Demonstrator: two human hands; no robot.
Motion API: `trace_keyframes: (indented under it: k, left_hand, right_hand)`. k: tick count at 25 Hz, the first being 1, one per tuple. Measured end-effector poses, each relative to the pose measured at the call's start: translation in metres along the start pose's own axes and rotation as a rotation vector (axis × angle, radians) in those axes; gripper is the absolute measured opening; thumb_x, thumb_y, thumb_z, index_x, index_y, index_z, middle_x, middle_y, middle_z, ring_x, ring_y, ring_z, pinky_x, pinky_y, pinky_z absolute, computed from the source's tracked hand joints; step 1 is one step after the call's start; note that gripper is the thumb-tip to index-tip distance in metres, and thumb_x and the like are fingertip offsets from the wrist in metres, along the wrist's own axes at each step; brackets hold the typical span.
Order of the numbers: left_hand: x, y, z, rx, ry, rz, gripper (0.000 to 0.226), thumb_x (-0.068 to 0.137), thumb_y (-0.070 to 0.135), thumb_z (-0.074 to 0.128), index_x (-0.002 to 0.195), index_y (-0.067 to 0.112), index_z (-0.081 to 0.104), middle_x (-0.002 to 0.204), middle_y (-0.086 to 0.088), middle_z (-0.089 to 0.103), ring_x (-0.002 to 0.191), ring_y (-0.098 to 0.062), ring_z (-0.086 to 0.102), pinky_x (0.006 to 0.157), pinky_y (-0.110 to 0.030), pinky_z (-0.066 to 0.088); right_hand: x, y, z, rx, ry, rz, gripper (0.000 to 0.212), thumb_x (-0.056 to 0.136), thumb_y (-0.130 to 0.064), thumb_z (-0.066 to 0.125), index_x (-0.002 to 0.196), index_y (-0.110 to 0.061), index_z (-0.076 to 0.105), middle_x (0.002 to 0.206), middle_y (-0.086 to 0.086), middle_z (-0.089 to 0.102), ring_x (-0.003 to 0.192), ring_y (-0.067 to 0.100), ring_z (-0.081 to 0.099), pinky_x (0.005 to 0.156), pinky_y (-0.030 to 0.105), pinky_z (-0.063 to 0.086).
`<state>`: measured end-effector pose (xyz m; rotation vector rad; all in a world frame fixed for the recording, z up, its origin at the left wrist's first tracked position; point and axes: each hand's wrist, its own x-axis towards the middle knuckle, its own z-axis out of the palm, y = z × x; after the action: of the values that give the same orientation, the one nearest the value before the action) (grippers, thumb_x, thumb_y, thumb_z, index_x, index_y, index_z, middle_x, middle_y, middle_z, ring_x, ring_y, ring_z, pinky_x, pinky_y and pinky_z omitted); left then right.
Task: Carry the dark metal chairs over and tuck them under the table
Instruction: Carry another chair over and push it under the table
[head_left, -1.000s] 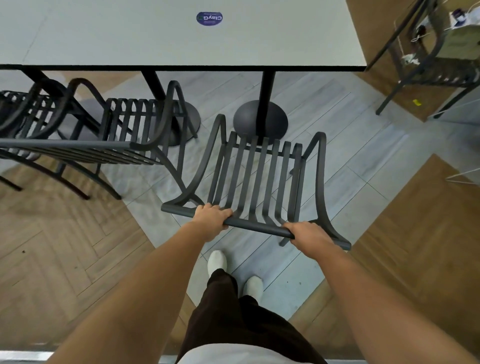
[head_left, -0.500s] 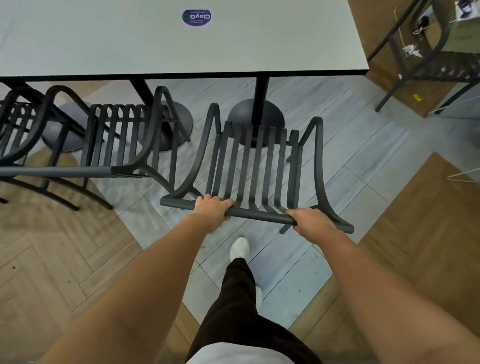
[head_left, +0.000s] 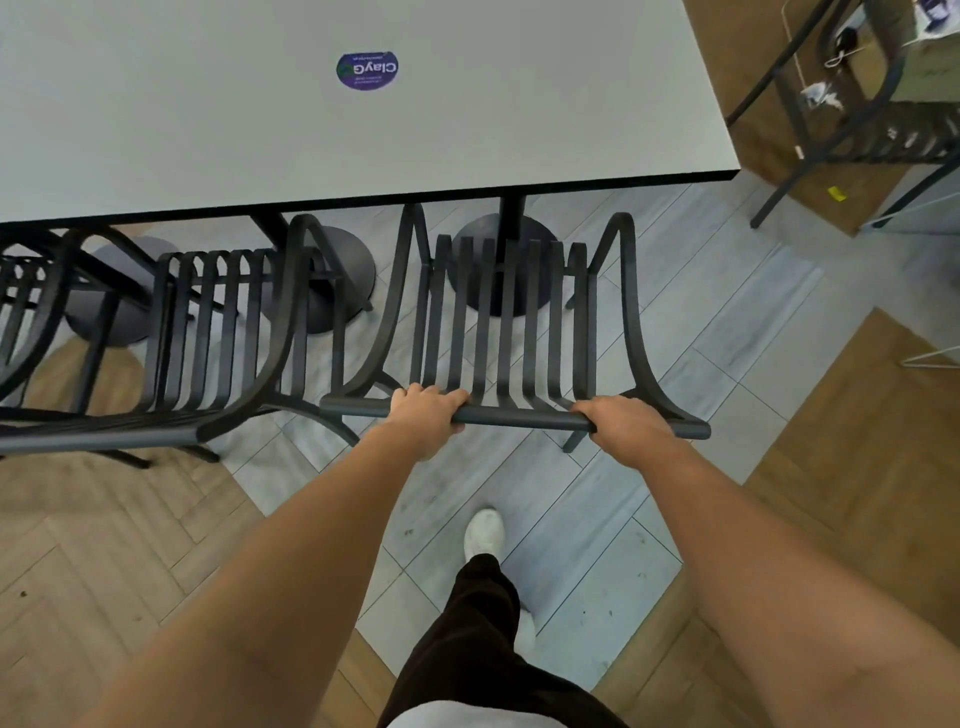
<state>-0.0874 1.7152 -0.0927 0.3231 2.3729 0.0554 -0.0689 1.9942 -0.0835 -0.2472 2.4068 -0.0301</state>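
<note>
A dark metal chair (head_left: 511, 332) with a slatted seat stands in front of me, its front edge right at the rim of the grey table (head_left: 363, 130). My left hand (head_left: 426, 418) and my right hand (head_left: 626, 428) both grip its top back rail, about a seat's width apart. A second dark chair (head_left: 218, 332) stands to its left, with its seat partly beneath the tabletop. A third one (head_left: 21, 312) shows at the far left edge.
Round black table bases (head_left: 498, 270) sit under the tabletop behind the chair slats. Another dark chair (head_left: 883, 119) with a box and cables stands at the upper right. My foot in a white shoe (head_left: 483, 532) is on the grey tiles behind the chair.
The chair in my hands has moved forward toward the table and straightened, so its front now reaches the table's edge. I have stepped forward with it.
</note>
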Motion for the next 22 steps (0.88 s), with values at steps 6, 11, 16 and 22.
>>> trace_keyframes:
  k: [6,11,16,22]
  left_hand:
    - [0.003,0.005,-0.024,-0.084,-0.122,-0.014,0.085,0.081,0.09,0.034,0.147,0.038,0.04,0.135,-0.003,0.054,0.131,-0.034,0.043,0.11,-0.052,0.032]
    - [0.019,0.047,-0.058,-0.201,-0.04,-0.036,0.087,0.088,0.085,0.022,0.143,0.023,0.047,0.12,-0.007,0.066,0.106,-0.025,0.064,0.095,-0.047,0.052]
    - [0.058,0.117,-0.106,-0.214,0.019,0.041,0.051,0.104,0.054,0.039,0.138,0.019,0.054,0.126,-0.008,0.066,0.11,-0.025,0.063,0.098,-0.044,0.052]
    - [0.109,0.239,-0.15,-0.341,0.111,0.039,0.041,0.106,0.043,0.044,0.135,0.018,0.058,0.122,-0.006,0.067,0.105,-0.023,0.064,0.093,-0.04,0.053]
  right_hand:
    - [-0.004,0.023,-0.029,0.414,-0.079,0.047,0.079,0.081,-0.071,0.069,0.148,-0.035,0.048,0.13,-0.005,0.065,0.115,0.021,0.063,0.101,0.041,0.051]
    - [-0.004,0.087,-0.057,0.433,0.101,0.231,0.058,0.098,-0.063,0.05,0.142,-0.025,0.057,0.133,0.005,0.065,0.12,0.027,0.059,0.101,0.042,0.049]
    - [-0.001,0.165,-0.064,0.398,0.126,0.289,0.049,0.101,-0.052,0.052,0.139,-0.022,0.059,0.133,0.007,0.066,0.119,0.028,0.06,0.101,0.041,0.049]
    - [0.001,0.28,-0.063,0.405,0.07,0.251,0.049,0.101,-0.052,0.052,0.14,-0.021,0.058,0.134,0.005,0.064,0.122,0.026,0.058,0.101,0.039,0.048]
